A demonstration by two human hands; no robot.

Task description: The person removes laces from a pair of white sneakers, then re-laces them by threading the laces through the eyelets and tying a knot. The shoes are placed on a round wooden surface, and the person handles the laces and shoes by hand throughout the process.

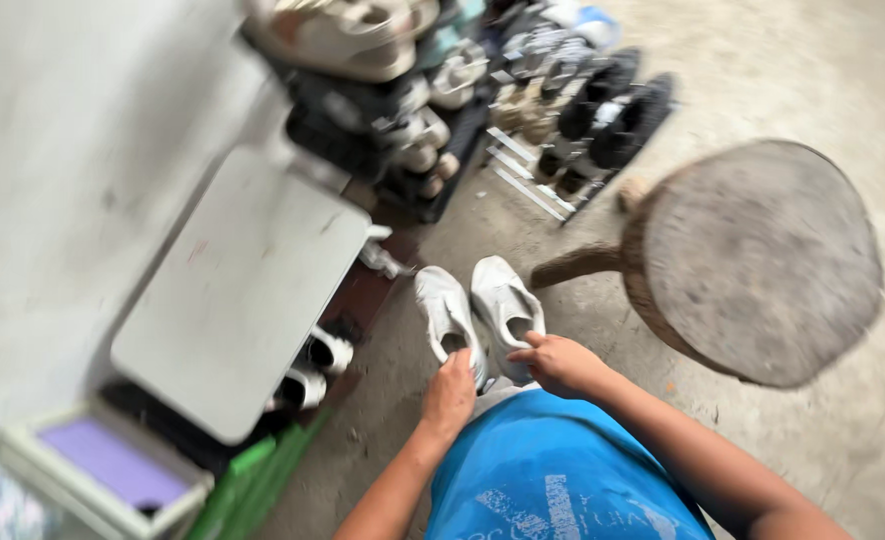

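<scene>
Head view, looking steeply down; frame is motion-blurred, fine detail lost. Left hand closed on the heel end of the left white shoe, fingers wrapped over the rim of the opening. Right hand closed on the heel of the right white shoe, thumb and fingers pinched at the collar. Both shoes point toes away from the person, side by side and touching or nearly so; whether they rest on the concrete floor or are held just above it cannot be told. Blue garment with pale print fills the bottom centre, directly below both hands. To the right of the shoes, well clear of them: a round wooden stool, tilted in the view, one leg reaching toward the shoes. To the left: a low grey-topped bench against the wall, with a pair of dark-and-white shoes tucked under its near edge. Further back, a dark shoe rack crowded with footwear, and black sandals on a slatted rack beside it. Bottom left corner: a pale box with a purple top, green item beside it.
</scene>
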